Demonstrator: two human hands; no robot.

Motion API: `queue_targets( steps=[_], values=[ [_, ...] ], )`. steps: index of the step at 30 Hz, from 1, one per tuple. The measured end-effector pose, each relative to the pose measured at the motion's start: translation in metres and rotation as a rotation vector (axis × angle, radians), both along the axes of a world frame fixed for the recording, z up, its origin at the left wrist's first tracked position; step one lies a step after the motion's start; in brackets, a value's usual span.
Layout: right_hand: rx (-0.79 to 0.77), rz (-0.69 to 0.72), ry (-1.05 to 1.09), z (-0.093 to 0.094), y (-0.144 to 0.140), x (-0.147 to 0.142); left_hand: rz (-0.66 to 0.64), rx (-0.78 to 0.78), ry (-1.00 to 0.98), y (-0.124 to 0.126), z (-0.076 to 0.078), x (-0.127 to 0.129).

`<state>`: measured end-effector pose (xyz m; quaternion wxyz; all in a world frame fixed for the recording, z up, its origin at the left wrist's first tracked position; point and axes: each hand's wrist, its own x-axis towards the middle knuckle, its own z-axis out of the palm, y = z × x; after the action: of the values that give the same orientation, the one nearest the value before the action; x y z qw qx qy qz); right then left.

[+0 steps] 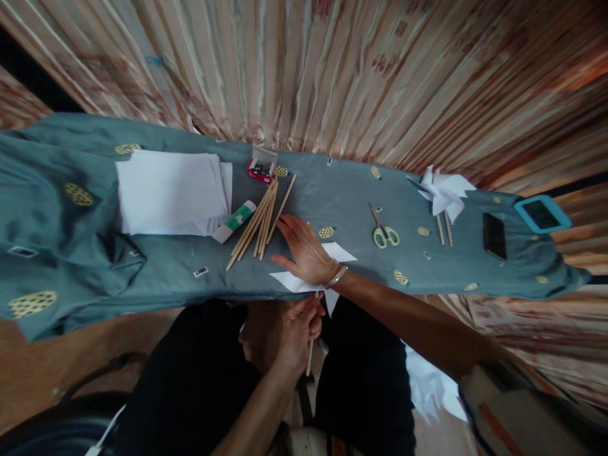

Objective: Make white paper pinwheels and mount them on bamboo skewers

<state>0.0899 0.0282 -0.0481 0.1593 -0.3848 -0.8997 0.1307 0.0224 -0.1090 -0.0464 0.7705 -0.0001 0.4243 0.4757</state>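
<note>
Right hand (304, 250) lies flat, fingers spread, palm down on a white sheet of paper (342, 253) at the near edge of the table (166, 272), which is covered by a grey-blue cloth with yellow oval patches; a metal bangle (336, 277) sits on the wrist; fingertips reach just beside the bundle of thin pale wooden sticks (259, 221), touching or not cannot be told. Left hand (300, 326) is below the near table edge, over the lap, fingers pressed together and pinching one thin wooden stick (310, 356) held roughly upright; its upper end meets the paper's near edge, and the exact contact is hidden by the fingers.

Paper: plain white, angular; only corners show around the right hand, the middle is covered by the palm; a flap hangs over the table edge.

Toward the far left of the table: a stack of white paper sheets (171, 193); just beside it a white and green tube (235, 220); a small red open box (260, 169) near the far edge, contents too small to make out. Right of centre: yellow-handled scissors (386, 231); a white folded paper pinwheel (444, 193) on sticks; a black phone (494, 235); a blue-framed device (542, 213) at the right end, partly blurred. Picture edges are strongly distorted.
</note>
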Motion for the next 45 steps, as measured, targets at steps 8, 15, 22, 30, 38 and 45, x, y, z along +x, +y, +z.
queue_targets(
  steps=[8, 15, 22, 30, 38, 45],
  values=[
    [-0.026, -0.008, -0.016, 0.003, -0.001, 0.000, 0.003, -0.008, -0.009, 0.000, -0.002, 0.002],
    [0.000, 0.002, 0.003, -0.001, 0.000, 0.001, 0.000, -0.030, -0.018, 0.000, -0.001, 0.003],
    [0.012, 0.004, 0.007, -0.002, 0.001, 0.001, -0.005, -0.014, -0.014, 0.000, 0.000, 0.002],
    [-0.030, -0.050, 0.081, 0.006, 0.001, 0.004, 0.029, 0.060, -0.012, -0.003, 0.002, 0.000],
    [-0.099, -0.150, 0.219, 0.016, 0.007, 0.008, 0.041, 0.137, 0.007, -0.004, 0.008, 0.000],
    [-0.046, -0.265, 0.377, 0.038, 0.010, 0.014, 0.067, 0.110, 0.017, 0.000, 0.004, 0.000]
  ],
)
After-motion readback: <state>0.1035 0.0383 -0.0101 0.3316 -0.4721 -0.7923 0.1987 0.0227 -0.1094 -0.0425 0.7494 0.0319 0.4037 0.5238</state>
